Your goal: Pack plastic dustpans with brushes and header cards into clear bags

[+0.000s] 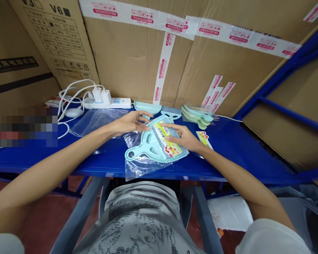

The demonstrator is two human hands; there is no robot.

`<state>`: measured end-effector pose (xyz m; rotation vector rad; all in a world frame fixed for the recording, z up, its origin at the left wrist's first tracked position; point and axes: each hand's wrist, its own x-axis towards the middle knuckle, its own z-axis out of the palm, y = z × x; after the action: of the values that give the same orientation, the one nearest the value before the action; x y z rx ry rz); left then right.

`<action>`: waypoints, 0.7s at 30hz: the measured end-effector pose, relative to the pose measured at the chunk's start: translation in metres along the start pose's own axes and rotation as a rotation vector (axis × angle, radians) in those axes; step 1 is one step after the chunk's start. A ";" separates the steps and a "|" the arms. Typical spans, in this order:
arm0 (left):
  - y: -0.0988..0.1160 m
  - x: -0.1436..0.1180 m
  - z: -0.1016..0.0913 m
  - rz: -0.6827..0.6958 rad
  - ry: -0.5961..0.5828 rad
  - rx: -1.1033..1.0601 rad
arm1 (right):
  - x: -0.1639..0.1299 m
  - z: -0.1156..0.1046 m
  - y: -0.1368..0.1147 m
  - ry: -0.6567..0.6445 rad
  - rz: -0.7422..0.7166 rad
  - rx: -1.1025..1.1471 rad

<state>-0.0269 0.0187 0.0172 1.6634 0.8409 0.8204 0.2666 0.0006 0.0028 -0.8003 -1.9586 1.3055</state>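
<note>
A light blue dustpan (140, 152) lies tilted near the table's front edge, its handle pointing left. A small matching brush (155, 135) rests in it, with a yellow printed label card (172, 144) on top. Crinkled clear plastic film (137, 171) spreads under and around the dustpan. At the dustpan's upper left edge is my left hand (131, 122), fingers stretched and apart, thumb close to the rim. My right hand (184, 137) reaches over from the right; its index finger and thumb are spread and touch the label card.
Behind lie another dustpan (147, 107), a brush (171, 112) and a stack of green and blue pieces (197, 114) in film. A second label card (204, 138) lies right. A power strip (120, 103) with cables and a flat plastic bag (98, 121) are left. Cardboard (137, 63) stands behind.
</note>
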 end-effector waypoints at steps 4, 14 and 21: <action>0.002 0.005 -0.011 0.206 0.307 0.250 | 0.005 -0.001 0.008 0.188 0.011 0.096; 0.013 -0.001 -0.036 -0.074 0.286 -0.170 | 0.007 -0.008 0.001 0.508 -0.074 0.131; 0.004 -0.004 0.007 -0.064 -0.003 -0.388 | 0.009 -0.010 0.006 0.545 -0.136 0.001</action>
<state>-0.0223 0.0115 0.0193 1.2894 0.6787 0.8737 0.2701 0.0152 0.0021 -0.8935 -1.5436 0.8889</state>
